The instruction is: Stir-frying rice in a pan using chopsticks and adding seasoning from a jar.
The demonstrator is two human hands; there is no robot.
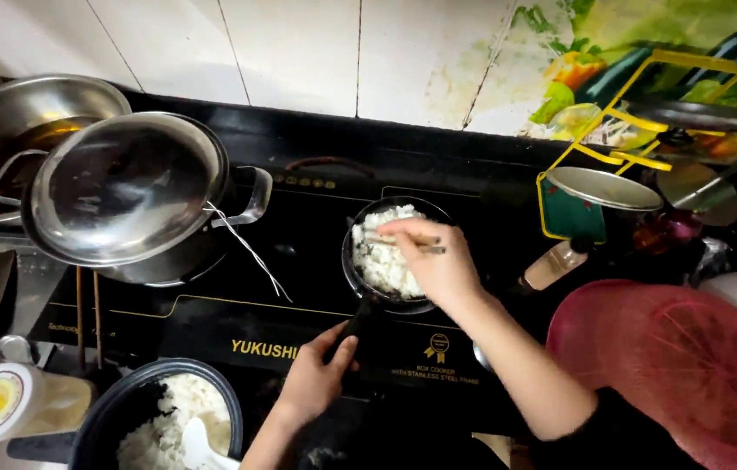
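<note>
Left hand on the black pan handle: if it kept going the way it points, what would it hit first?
Probably the small black pan of white rice itself: the left hand points up along the handle toward it, though depth is unclear.

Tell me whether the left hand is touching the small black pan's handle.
Touching. The head view shows the left hand with fingers wrapped around the black handle of the small pan of white rice, no gap visible.
</note>
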